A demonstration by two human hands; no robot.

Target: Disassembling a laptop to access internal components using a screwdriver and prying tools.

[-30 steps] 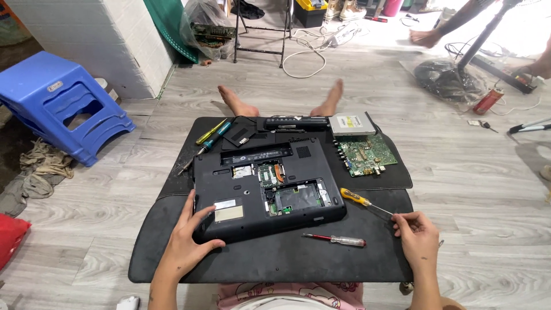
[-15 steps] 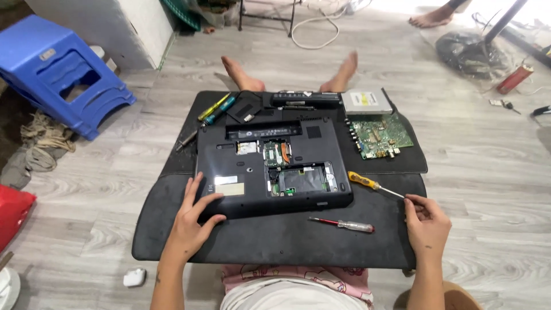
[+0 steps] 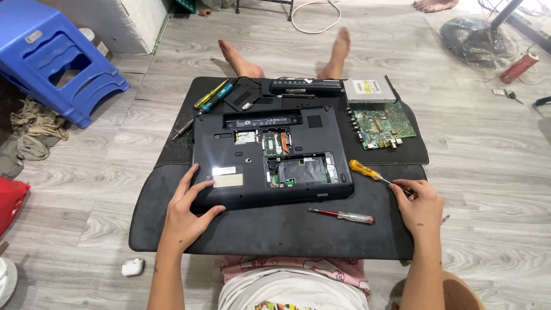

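Left hand [image 3: 186, 209] spread flat on the upturned laptop [image 3: 270, 155] near its front corner, right hand [image 3: 420, 201] fingers curled over the orange-handled screwdriver [image 3: 373, 173] tip, grip itself hidden, black mat [image 3: 287, 229] beneath.

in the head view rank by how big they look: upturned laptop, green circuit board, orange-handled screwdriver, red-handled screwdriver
1. upturned laptop, by far the largest
2. green circuit board
3. orange-handled screwdriver and red-handled screwdriver: they look about alike in length, and the right hand covers the orange one's tip, so no ranking.

Bright, even daylight from the top right; sharp focus, wide-angle bowing at the edges.
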